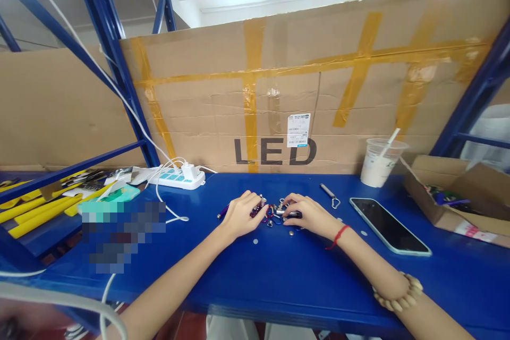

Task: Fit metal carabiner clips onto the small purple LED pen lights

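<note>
A small pile of metal clips and keychain pieces point(271, 214), silver, red and blue, lies on the blue tabletop between my hands. My left hand point(244, 214) is curled over the pile's left side, with dark reddish pieces under its fingers. Beside its wrist, a purple stick-like piece point(223, 212) pokes out. My right hand point(306, 213) bends its fingers around a small silver tube-shaped piece point(282, 212) at the pile's right side. Exactly what the left fingertips grip is hidden. Behind the right hand lies a grey metal tube with a carabiner clip point(330, 195).
A phone point(388, 226) lies to the right, near a plastic cup with a straw point(380, 164) and an open cardboard box point(458, 202). At the left are a white power strip point(179, 177) with cables and several yellow tubes point(48, 215). A cardboard wall point(207, 117) closes off the back.
</note>
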Demonstrator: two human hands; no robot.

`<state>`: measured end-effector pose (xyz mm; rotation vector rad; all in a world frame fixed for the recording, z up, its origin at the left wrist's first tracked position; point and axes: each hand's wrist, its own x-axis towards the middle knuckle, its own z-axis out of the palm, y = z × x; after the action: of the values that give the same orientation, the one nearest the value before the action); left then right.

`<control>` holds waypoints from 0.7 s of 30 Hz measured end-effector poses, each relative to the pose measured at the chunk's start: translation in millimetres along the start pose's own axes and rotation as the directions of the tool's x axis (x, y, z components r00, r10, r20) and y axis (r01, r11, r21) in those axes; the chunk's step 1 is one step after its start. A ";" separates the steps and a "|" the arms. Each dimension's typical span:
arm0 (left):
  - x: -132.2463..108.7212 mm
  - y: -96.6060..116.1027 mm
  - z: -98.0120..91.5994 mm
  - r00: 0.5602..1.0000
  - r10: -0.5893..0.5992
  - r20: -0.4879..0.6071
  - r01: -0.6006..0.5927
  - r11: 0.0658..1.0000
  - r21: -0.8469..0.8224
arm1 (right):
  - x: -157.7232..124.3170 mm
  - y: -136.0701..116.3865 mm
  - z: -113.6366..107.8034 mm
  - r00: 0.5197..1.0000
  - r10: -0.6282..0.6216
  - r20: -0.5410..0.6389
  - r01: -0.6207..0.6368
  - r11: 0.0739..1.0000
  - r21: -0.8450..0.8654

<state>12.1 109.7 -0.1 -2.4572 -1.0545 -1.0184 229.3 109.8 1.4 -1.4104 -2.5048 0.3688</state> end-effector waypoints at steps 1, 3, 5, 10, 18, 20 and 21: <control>0.0 -0.5 0.1 1.000 -0.002 0.000 0.002 1.000 0.008 | -0.2 -0.2 0.0 1.000 -0.001 -0.004 0.001 1.000 0.004; 0.2 -1.2 0.3 1.000 0.008 0.015 -0.008 1.000 0.008 | -0.6 -0.8 -0.3 1.000 -0.005 -0.017 0.006 1.000 0.012; 0.4 -1.1 0.6 0.999 0.029 0.034 -0.029 1.000 0.004 | -1.2 -1.9 -1.3 0.999 -0.011 -0.045 0.012 1.000 0.024; 0.2 0.1 2.5 0.993 0.062 0.099 -0.060 0.998 -0.028 | -2.5 -5.5 -3.8 0.989 -0.051 -0.142 0.059 0.997 0.055; -0.9 -2.5 4.5 0.945 -0.005 0.328 0.045 0.993 -0.114 | -1.1 -5.3 -1.5 0.983 -0.027 -0.183 0.037 0.998 0.055; -0.6 -2.5 4.2 0.938 -0.003 0.347 0.043 0.993 -0.109 | -0.9 -4.5 -1.0 0.976 -0.027 -0.214 0.045 0.996 0.078; -0.4 -2.3 4.0 0.938 0.004 0.347 0.035 0.994 -0.106 | -0.8 -4.0 -0.8 0.972 -0.025 -0.232 0.048 0.994 0.093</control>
<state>12.2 113.1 -3.2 -2.7953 -1.1466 -0.6742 226.7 107.1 3.4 -1.2877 -2.2904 0.2983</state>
